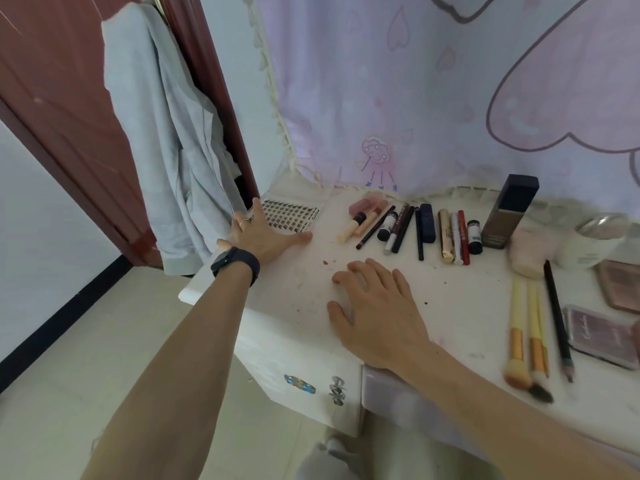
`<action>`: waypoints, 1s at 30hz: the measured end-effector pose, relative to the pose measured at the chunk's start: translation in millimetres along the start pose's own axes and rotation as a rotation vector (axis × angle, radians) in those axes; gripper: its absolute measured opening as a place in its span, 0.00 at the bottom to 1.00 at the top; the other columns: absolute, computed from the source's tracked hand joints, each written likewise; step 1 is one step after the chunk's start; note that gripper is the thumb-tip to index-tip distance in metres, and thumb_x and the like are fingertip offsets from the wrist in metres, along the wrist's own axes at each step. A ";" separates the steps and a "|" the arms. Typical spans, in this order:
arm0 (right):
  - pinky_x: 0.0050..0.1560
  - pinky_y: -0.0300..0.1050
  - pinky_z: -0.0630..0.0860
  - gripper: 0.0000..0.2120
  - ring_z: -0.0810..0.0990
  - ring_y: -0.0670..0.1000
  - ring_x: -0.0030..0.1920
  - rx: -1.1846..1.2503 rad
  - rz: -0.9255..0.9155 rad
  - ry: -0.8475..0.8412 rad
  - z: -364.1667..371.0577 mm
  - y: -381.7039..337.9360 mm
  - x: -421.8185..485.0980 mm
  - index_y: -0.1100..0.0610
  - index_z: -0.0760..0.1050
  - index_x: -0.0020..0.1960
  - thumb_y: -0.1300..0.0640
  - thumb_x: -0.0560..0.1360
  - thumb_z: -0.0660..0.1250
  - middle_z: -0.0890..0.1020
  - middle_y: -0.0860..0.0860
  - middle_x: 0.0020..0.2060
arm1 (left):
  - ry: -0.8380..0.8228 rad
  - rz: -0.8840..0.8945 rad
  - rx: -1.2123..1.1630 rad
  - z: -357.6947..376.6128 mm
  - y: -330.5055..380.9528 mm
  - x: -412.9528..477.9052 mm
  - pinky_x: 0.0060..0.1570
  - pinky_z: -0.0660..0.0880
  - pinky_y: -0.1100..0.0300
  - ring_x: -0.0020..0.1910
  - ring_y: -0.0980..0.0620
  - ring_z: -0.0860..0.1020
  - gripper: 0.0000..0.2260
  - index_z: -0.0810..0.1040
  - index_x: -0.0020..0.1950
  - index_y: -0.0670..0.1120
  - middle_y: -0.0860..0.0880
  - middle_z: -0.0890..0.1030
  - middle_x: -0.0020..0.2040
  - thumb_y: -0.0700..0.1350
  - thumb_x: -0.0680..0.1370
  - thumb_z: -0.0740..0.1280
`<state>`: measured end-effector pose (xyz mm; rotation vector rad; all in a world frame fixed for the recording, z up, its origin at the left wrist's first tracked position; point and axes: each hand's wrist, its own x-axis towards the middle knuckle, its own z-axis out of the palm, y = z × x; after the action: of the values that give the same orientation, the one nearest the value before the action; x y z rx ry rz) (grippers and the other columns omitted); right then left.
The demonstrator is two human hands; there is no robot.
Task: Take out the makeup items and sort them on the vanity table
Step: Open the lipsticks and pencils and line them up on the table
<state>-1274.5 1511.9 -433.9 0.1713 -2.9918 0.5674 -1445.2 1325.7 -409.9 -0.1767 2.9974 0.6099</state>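
My left hand (265, 233) lies flat with spread fingers on the near edge of a false-lash tray (294, 213) at the back left of the white vanity table (298, 292). My right hand (375, 306) rests palm down on the bare tabletop, fingers relaxed, holding nothing. A row of lipsticks, pencils and tubes (412, 226) lies along the back. A dark foundation bottle (509, 213) stands to their right. Yellow brushes (528, 330) and a black pencil (557, 317) lie at the right, beside two blush palettes (602, 334).
A pink puff (530, 251) and a white jar (592, 244) sit at the back right. A pink printed curtain (450, 98) hangs behind the table. A grey garment (166, 150) hangs on the brown door at left. Drawer fronts with knobs (336, 389) face me.
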 end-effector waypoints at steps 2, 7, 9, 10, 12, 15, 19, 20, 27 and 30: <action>0.80 0.57 0.46 0.23 0.51 0.52 0.80 0.001 0.000 0.002 -0.9 -0.4 1.1 0.44 0.62 0.74 0.40 0.80 0.52 0.61 0.47 0.78 | -0.005 0.014 -0.012 -1.4 -1.1 6.2 0.72 0.49 0.30 0.79 0.38 0.53 0.64 0.37 0.80 0.56 0.39 0.52 0.81 0.81 0.56 0.67; 0.80 0.57 0.47 0.23 0.53 0.52 0.80 0.006 0.008 0.003 -0.4 -0.1 1.6 0.43 0.63 0.73 0.39 0.79 0.52 0.62 0.47 0.77 | 0.007 0.050 -0.034 1.2 -9.2 6.0 0.75 0.47 0.34 0.79 0.38 0.51 0.64 0.39 0.80 0.55 0.38 0.49 0.81 0.81 0.56 0.67; 0.80 0.57 0.47 0.23 0.53 0.52 0.80 0.012 0.011 0.002 -0.8 -0.2 1.9 0.43 0.63 0.73 0.39 0.79 0.52 0.62 0.46 0.77 | 0.028 0.056 -0.047 3.8 -9.7 4.2 0.75 0.45 0.35 0.80 0.38 0.48 0.64 0.40 0.81 0.55 0.37 0.46 0.81 0.81 0.56 0.67; 0.80 0.57 0.47 0.23 0.52 0.52 0.80 0.012 0.012 0.000 -0.9 -0.3 2.2 0.43 0.63 0.73 0.39 0.79 0.52 0.62 0.46 0.77 | 0.037 0.062 -0.055 4.8 -9.8 2.8 0.75 0.44 0.35 0.80 0.38 0.47 0.63 0.41 0.81 0.55 0.38 0.45 0.81 0.80 0.57 0.67; 0.80 0.57 0.47 0.23 0.52 0.51 0.80 0.012 0.011 -0.006 -1.0 -0.2 2.2 0.43 0.63 0.73 0.39 0.80 0.52 0.62 0.46 0.77 | 0.039 0.075 -0.073 5.2 -10.2 -0.8 0.75 0.42 0.36 0.80 0.38 0.44 0.61 0.43 0.81 0.56 0.39 0.43 0.81 0.79 0.58 0.68; 0.80 0.57 0.47 0.23 0.52 0.51 0.80 0.016 0.010 -0.005 -2.3 -0.7 0.8 0.43 0.63 0.73 0.40 0.80 0.53 0.62 0.46 0.77 | 0.022 0.087 -0.114 -1.0 -11.2 -7.7 0.75 0.44 0.36 0.80 0.37 0.45 0.57 0.48 0.80 0.59 0.40 0.44 0.81 0.74 0.60 0.73; 0.80 0.58 0.46 0.23 0.52 0.52 0.80 0.024 -0.001 -0.010 -4.4 -0.1 0.0 0.44 0.64 0.74 0.41 0.81 0.54 0.62 0.46 0.78 | 0.095 0.152 -0.085 -8.6 -5.7 -17.5 0.75 0.52 0.39 0.79 0.39 0.51 0.50 0.55 0.80 0.59 0.39 0.53 0.80 0.66 0.64 0.77; 0.80 0.58 0.46 0.23 0.52 0.52 0.80 0.027 -0.009 -0.014 -4.8 0.4 -0.1 0.44 0.65 0.74 0.41 0.81 0.54 0.62 0.46 0.78 | 0.114 0.180 -0.078 -9.8 -1.3 -20.2 0.75 0.54 0.41 0.78 0.41 0.52 0.48 0.57 0.80 0.57 0.41 0.54 0.80 0.64 0.66 0.77; 0.80 0.50 0.41 0.24 0.46 0.49 0.82 -0.007 -0.098 -0.105 -20.3 24.1 -19.0 0.42 0.58 0.79 0.41 0.84 0.49 0.54 0.46 0.82 | 0.017 0.423 -0.128 -17.2 59.5 -35.1 0.67 0.67 0.53 0.70 0.46 0.69 0.29 0.66 0.76 0.51 0.46 0.73 0.71 0.54 0.76 0.71; 0.77 0.45 0.35 0.25 0.42 0.45 0.81 -0.022 -0.107 -0.103 -30.0 42.0 -23.8 0.39 0.53 0.80 0.39 0.84 0.47 0.50 0.42 0.82 | -0.060 0.441 -0.102 -15.2 91.1 -28.5 0.64 0.68 0.56 0.67 0.47 0.73 0.28 0.68 0.74 0.49 0.47 0.75 0.69 0.57 0.78 0.68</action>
<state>-1254.2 1564.0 -423.8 0.3673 -3.0624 0.5299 -1429.5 1405.8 -358.1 0.5012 2.9570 0.7865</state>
